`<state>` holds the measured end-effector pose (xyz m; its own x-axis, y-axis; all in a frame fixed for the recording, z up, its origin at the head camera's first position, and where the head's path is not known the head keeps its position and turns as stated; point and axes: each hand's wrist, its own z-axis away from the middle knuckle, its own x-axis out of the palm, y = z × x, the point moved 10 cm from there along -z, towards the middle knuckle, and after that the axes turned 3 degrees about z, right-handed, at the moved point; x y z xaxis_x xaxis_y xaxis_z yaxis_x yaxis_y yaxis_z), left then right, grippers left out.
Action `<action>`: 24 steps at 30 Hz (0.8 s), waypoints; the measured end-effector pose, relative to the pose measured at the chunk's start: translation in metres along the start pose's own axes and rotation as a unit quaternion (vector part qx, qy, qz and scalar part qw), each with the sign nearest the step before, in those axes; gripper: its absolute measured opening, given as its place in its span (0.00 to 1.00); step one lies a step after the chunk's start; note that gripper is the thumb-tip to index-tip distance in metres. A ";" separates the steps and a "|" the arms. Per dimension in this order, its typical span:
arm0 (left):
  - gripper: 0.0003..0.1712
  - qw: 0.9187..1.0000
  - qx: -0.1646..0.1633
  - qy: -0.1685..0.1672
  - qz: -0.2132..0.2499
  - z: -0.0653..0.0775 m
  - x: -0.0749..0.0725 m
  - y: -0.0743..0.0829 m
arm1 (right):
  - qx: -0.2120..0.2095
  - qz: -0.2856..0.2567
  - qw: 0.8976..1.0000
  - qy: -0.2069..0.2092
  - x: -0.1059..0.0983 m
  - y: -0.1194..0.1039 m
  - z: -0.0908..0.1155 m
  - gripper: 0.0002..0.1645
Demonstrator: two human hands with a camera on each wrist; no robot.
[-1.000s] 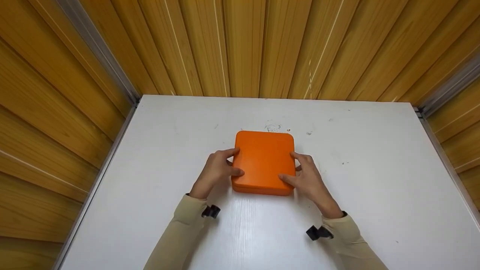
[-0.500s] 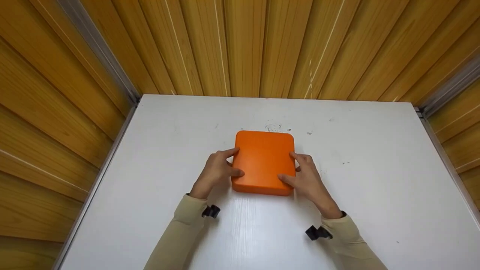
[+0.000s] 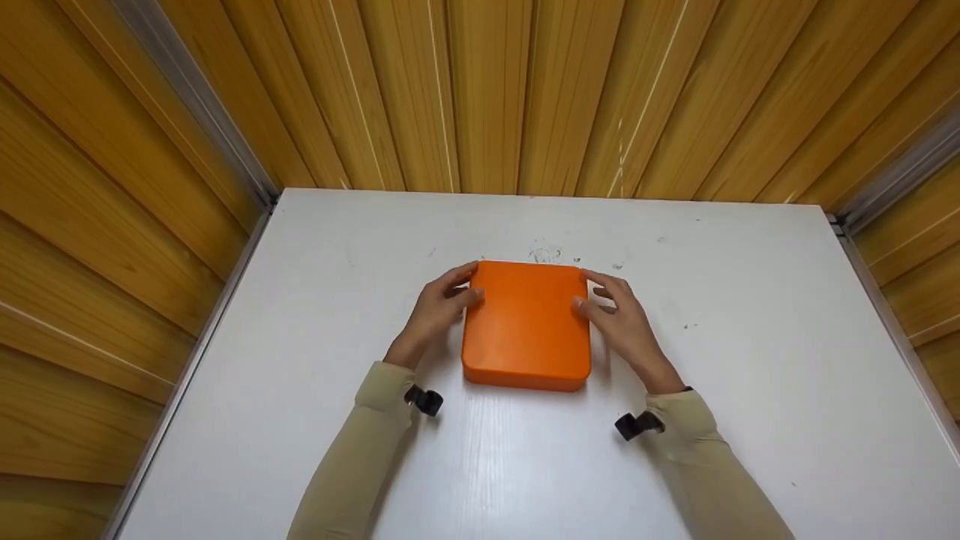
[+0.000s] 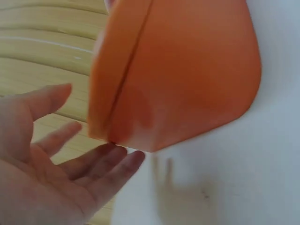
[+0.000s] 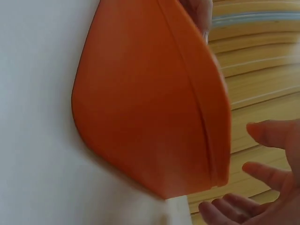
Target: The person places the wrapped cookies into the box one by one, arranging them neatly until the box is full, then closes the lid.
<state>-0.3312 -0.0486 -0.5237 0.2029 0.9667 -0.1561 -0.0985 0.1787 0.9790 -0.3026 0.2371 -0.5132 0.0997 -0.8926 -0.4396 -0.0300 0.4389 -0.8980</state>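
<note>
An orange rectangular box [image 3: 529, 322] with rounded corners lies flat on the white table. Along its side runs a lid seam, seen in both wrist views. My left hand [image 3: 435, 306] is at the box's far left corner, its thumb overlapping the top edge in the head view. In the left wrist view the spread fingers of this hand [image 4: 42, 187] have their tips right at the corner, with the thumb apart from it. Opposite, my right hand [image 3: 622, 319] is beside the far right corner. Its fingers are spread with a gap to the box in the right wrist view.
The white table [image 3: 750, 337] bears small dark scuff marks behind and to the right of the box. Wood-pattern panels [image 3: 487, 97] rise at the back and both sides, joined by grey metal rails [image 3: 202, 105]. A black wrist camera [image 3: 427, 403] sits at each cuff.
Both hands have slid away from me along the box's sides, from its near half to its far corners, and their hold has loosened. The box stays in place.
</note>
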 end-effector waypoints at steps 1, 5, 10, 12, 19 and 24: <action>0.32 1.000 0.001 0.002 0.013 -0.005 0.000 -0.002 | 0.000 -0.007 1.000 -0.001 0.000 0.005 -0.005 0.39; 0.30 0.999 0.009 -0.003 0.053 -0.018 0.000 -0.009 | 0.002 -0.040 0.999 -0.014 0.004 0.021 -0.018 0.39; 0.29 0.996 0.025 -0.024 0.086 -0.023 0.004 -0.015 | -0.015 -0.063 0.998 -0.022 0.007 0.025 -0.021 0.38; 0.29 0.995 0.031 -0.030 0.094 -0.023 0.005 -0.015 | -0.025 -0.064 0.997 -0.022 0.008 0.024 -0.023 0.38; 0.28 0.994 0.036 -0.039 0.097 -0.025 0.009 -0.017 | -0.027 -0.076 0.997 -0.023 0.010 0.025 -0.028 0.36; 0.29 0.995 0.027 -0.037 0.087 -0.027 0.009 -0.019 | -0.018 -0.084 0.996 -0.022 0.011 0.027 -0.029 0.37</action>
<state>-0.3534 -0.0382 -0.5473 0.2580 0.9659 0.0238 -0.0861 -0.0015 0.9963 -0.3312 0.2361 -0.5429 0.1488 -0.9475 -0.2829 -0.0445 0.2794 -0.9591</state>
